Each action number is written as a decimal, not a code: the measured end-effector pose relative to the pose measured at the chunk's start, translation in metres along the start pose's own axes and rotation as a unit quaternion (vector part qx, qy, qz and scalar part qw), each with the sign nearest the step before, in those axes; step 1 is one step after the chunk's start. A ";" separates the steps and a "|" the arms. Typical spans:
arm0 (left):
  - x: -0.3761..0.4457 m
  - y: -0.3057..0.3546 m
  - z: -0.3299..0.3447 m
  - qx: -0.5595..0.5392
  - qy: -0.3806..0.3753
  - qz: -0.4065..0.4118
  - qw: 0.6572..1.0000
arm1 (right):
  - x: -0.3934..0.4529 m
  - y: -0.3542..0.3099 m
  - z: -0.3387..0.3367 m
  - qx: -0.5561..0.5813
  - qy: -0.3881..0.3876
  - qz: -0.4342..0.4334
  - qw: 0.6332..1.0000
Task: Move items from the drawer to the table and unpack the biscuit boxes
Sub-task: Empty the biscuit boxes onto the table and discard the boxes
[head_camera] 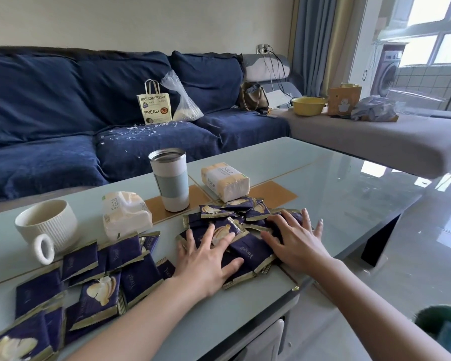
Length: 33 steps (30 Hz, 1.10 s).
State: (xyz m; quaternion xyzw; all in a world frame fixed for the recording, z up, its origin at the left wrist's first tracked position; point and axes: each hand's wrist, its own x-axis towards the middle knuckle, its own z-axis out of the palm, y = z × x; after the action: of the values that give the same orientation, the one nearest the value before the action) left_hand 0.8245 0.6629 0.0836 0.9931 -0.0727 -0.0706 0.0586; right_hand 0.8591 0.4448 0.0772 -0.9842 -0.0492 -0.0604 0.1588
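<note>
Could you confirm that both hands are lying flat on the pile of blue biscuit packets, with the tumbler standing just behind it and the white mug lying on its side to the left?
Not quite: the head view shows the white mug standing upright, not on its side. The rest holds: left hand and right hand lie flat on the biscuit packets, with the tumbler just behind.

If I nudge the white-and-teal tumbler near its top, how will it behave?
The tumbler is tall and narrow-based with no lid showing, so a high push would probably tip it. Its foot sits on the smooth, glossy table, so a low push likely slides it. The metal rim suggests some weight; whether it holds liquid can't be seen.
</note>
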 end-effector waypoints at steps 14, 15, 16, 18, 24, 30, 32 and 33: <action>0.001 -0.022 -0.005 -0.036 0.168 0.017 0.985 | -0.027 -0.019 -0.001 -0.046 0.014 -0.088 0.995; 0.004 -0.024 -0.008 -0.039 0.182 0.016 0.982 | -0.029 -0.022 0.000 -0.058 0.001 -0.095 0.994; 0.008 -0.026 -0.010 -0.047 0.189 0.015 0.981 | -0.031 -0.025 0.000 -0.064 -0.009 -0.101 0.993; 0.017 -0.029 -0.014 -0.078 0.176 0.014 0.981 | -0.033 -0.032 0.001 -0.063 -0.022 -0.113 0.991; 0.046 -0.032 -0.017 -0.139 0.071 0.014 0.988 | -0.030 -0.042 0.000 -0.046 -0.021 -0.143 0.988; 0.037 -0.026 -0.010 -0.040 -0.007 0.042 0.998 | 0.010 -0.038 -0.004 -0.026 -0.017 -0.088 0.996; 0.030 -0.026 -0.010 -0.028 -0.001 0.050 0.998 | 0.021 -0.042 -0.003 -0.037 -0.044 -0.085 0.995; 0.027 -0.026 -0.010 -0.024 0.003 0.054 0.998 | 0.026 -0.044 -0.002 -0.040 -0.054 -0.086 0.994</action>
State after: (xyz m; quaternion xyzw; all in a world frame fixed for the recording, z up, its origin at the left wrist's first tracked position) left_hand 0.8565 0.6854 0.0868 0.9863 -0.1244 -0.0662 0.0862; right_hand 0.8789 0.4877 0.0965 -0.9837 -0.1398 -0.0229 0.1112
